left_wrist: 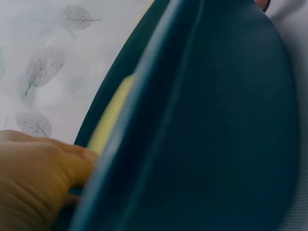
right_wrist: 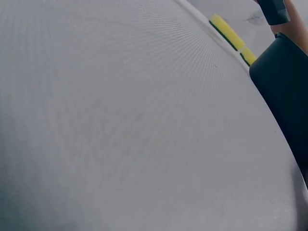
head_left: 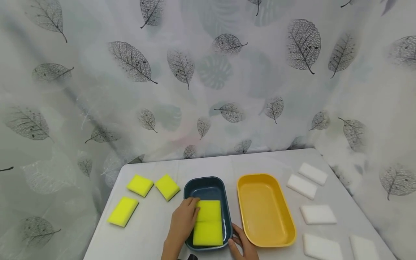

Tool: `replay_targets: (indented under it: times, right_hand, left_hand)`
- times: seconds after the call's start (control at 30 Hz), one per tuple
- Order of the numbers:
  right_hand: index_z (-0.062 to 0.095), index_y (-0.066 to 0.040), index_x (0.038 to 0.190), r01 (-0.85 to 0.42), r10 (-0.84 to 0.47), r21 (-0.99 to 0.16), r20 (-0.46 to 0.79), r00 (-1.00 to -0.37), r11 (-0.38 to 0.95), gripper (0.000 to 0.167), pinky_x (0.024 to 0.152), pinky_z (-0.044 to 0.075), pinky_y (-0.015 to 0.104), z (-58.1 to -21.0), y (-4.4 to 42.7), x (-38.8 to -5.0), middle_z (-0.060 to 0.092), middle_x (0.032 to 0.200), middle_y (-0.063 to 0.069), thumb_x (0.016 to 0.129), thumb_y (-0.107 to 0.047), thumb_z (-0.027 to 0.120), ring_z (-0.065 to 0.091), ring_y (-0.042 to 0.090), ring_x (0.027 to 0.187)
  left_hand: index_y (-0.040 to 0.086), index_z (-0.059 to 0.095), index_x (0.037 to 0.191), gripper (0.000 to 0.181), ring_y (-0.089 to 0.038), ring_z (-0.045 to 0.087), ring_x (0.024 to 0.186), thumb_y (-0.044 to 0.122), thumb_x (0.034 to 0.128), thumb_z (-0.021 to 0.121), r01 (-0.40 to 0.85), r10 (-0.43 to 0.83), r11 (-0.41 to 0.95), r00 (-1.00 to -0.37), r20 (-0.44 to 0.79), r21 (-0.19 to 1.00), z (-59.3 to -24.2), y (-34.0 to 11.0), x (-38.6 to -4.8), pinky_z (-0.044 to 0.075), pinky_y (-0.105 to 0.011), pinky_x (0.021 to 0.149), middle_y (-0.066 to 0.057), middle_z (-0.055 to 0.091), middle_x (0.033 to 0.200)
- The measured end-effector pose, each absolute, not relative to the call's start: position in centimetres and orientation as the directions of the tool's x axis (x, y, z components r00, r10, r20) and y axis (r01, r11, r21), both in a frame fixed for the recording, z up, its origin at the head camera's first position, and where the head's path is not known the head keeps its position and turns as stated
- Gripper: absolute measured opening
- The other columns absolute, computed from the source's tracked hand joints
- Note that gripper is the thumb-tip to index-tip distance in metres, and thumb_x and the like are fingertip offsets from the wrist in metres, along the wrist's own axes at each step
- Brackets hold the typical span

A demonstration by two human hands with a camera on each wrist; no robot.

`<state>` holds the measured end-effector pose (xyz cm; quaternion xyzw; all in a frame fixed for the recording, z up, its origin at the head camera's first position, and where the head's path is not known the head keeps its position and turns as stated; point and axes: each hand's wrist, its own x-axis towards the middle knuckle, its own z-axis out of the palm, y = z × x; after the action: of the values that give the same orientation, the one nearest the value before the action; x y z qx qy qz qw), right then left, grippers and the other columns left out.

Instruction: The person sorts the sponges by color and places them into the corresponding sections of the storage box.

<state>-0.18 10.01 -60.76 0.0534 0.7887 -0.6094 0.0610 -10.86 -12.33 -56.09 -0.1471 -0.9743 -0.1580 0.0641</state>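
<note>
Two yellow sponges, a far one (head_left: 208, 211) and a near one (head_left: 208, 233), lie end to end in a dark blue tray (head_left: 210, 182). My left hand (head_left: 182, 221) reaches over the tray's left rim and pinches the far sponge near its left edge. The left wrist view shows this hand (left_wrist: 36, 175) at the sponge (left_wrist: 111, 115), partly hidden by the tray wall (left_wrist: 231, 120). At the tray's near right corner, my right hand (head_left: 244, 247) holds the rim with thumb and fingers. That hand is out of sight in the right wrist view.
To the right stands a yellow tray (head_left: 264, 209). Several white sponge blocks (head_left: 318, 214) lie beyond it, along the table's right side. Three more yellow sponges with dark undersides (head_left: 123, 211) lie on the left of the white-covered table (head_left: 152, 231). A leaf-patterned curtain (head_left: 208, 90) hangs behind.
</note>
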Motion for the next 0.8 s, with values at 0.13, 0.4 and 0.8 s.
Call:
replay_targets:
  times: [0.13, 0.4, 0.8]
  right_hand:
    - [0.046, -0.002, 0.152, 0.189, -0.018, -0.951, -0.199, -0.98, 0.245, 0.066, 0.102, 0.054, 0.014, -60.5, 10.0, 0.0, 0.053, 0.151, 0.026, 0.103, -0.042, 0.064, 0.065, 0.021, 0.129]
    - [0.05, -0.009, 0.15, 0.156, 0.026, -0.943, -0.156, -0.987, 0.293, 0.06, 0.103, 0.054, 0.016, -60.8, 9.9, -0.4, 0.058, 0.149, 0.018, 0.103, -0.043, 0.063, 0.057, -0.006, 0.124]
    - [0.05, -0.008, 0.15, 0.145, 0.028, -0.946, -0.143, -0.989, 0.291, 0.059, 0.104, 0.054, 0.016, -61.0, 10.0, -0.4, 0.058, 0.149, 0.017, 0.103, -0.042, 0.064, 0.056, -0.008, 0.125]
  left_hand:
    - [0.02, 0.073, 0.123, 0.024, -0.012, 0.059, 0.095, 0.015, 0.0989, 0.071, 0.329, 0.304, 0.904, -0.944, 0.131, 0.274, -56.3, -12.4, -10.8, 0.059, -0.029, 0.078, 0.004, 0.071, 0.113]
    - [0.02, 0.075, 0.124, 0.026, -0.016, 0.061, 0.099, 0.016, 0.0989, 0.07, 0.365, 0.336, 0.897, -0.929, 0.154, 0.247, -55.9, -12.5, -11.3, 0.051, -0.033, 0.077, 0.004, 0.074, 0.116]
    - [0.02, 0.075, 0.123, 0.025, -0.028, 0.054, 0.13, 0.018, 0.0977, 0.073, 0.49, 0.394, 0.811, -0.862, 0.319, 0.321, -56.3, -13.8, -11.0, 0.053, -0.05, 0.095, -0.001, 0.07, 0.132]
